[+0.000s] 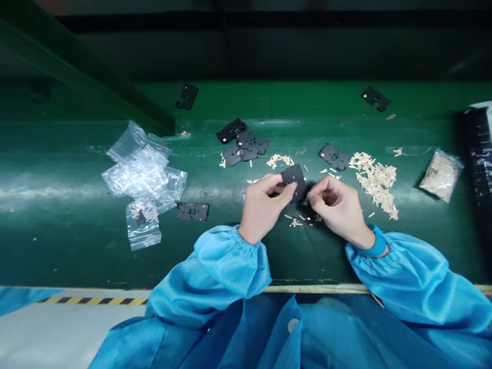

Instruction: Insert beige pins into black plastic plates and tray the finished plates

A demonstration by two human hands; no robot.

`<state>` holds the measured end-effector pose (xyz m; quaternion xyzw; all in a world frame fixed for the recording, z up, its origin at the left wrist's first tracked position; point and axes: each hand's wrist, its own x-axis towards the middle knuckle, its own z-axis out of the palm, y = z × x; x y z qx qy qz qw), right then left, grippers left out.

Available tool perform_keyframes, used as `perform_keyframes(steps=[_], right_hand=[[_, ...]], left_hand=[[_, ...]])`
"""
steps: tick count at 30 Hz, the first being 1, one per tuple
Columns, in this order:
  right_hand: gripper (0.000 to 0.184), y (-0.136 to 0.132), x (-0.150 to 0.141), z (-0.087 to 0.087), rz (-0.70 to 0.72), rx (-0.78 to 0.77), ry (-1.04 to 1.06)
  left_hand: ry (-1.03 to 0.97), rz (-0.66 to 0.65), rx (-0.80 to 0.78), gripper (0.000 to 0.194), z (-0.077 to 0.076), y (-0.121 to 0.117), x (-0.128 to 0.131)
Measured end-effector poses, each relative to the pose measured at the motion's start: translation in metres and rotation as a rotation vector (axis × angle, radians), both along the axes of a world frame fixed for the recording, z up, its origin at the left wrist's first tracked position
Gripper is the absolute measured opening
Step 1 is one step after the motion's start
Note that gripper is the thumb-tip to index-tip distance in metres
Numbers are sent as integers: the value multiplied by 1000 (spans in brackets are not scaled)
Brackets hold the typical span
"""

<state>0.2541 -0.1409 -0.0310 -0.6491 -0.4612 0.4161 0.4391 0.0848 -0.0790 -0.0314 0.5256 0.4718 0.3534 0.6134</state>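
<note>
My left hand (265, 207) and my right hand (334, 205) pinch a small black perforated plate (294, 182) between them, above the green belt (230, 256). Its lower edge is partly hidden by my fingers. Loose beige strips (294, 221) lie just below my hands. To the right of my right hand is a heap of similar strips (374, 182). Another black plate (333, 156) lies above that hand, and an overlapping group of plates (249, 144) lies farther up on the left.
Crumpled clear plastic bags (142, 171) lie at left, beside a small bag holding strips (143, 225). A filled bag of strips (442, 175) lies at right. Separate black plates (192, 211) (187, 97) (375, 98) are scattered about. A green rail (77, 66) crosses the upper left.
</note>
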Motion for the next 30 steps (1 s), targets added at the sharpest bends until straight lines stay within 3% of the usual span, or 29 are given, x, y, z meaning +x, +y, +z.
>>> perform_keyframes(steps=[4,10,30], right_hand=[[10,3,3,7,24,-71,135],[11,4,4,9,3,-73,162],[19,-2,-4,7,-78,-41,-53]], left_hand=[[-12,-13,0,14,0,0,0],[-1,-5,-20,18,1,0,0],[2,-57,66,14,2,-1,-1]])
